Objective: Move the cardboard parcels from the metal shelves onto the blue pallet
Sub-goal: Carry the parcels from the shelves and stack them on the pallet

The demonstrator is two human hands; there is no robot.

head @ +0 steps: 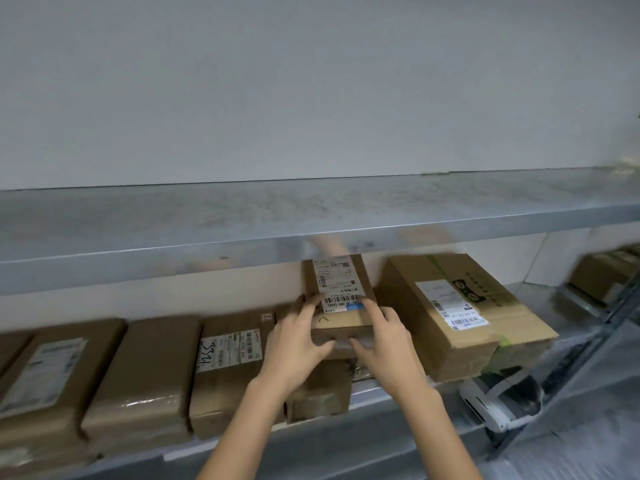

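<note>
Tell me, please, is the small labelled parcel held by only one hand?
No, the left hand and the right hand grip the small labelled parcel at its near end.

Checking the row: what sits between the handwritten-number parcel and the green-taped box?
Head view: the small labelled parcel, held by left hand and right hand.

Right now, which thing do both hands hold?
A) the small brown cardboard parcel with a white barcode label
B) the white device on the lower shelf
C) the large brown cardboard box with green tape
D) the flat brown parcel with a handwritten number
A: the left hand and the right hand both grip the near end of the small brown cardboard parcel with a white barcode label.
</note>
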